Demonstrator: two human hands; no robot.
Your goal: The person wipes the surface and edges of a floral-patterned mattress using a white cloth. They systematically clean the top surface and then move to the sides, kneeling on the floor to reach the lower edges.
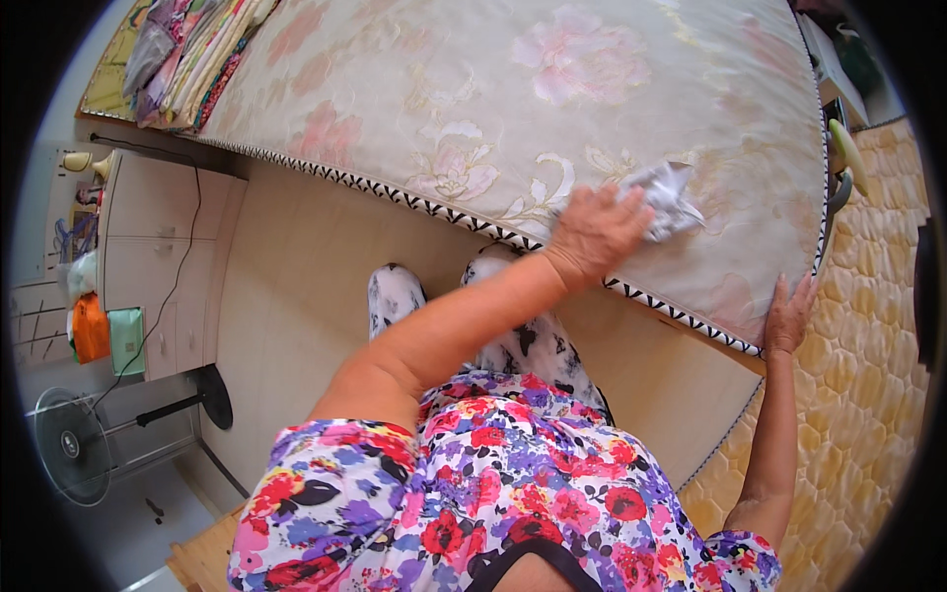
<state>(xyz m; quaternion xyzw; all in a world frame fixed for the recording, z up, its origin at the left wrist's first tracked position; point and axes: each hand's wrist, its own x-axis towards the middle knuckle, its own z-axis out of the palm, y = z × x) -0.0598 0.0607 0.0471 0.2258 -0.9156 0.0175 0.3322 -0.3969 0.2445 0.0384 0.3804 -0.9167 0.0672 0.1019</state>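
Observation:
A crumpled silvery-grey cloth [669, 201] lies under the fingers of my left hand [601, 228], which is blurred and reaches across my body. The cloth rests on a pale bed mat [473, 111] with pink and cream flowers and a black-and-white stitched border. My right hand [789, 314] is laid over the mat's near right corner, fingers apart and holding nothing. What lies beneath my left palm is hidden.
Folded bedding [194, 63] is piled at the upper left. A cabinet [166, 237] and a pedestal fan [70, 444] stand at left, with a dark cord [194, 222] hanging nearby. A yellow honeycomb-patterned surface [851, 355] runs along the right.

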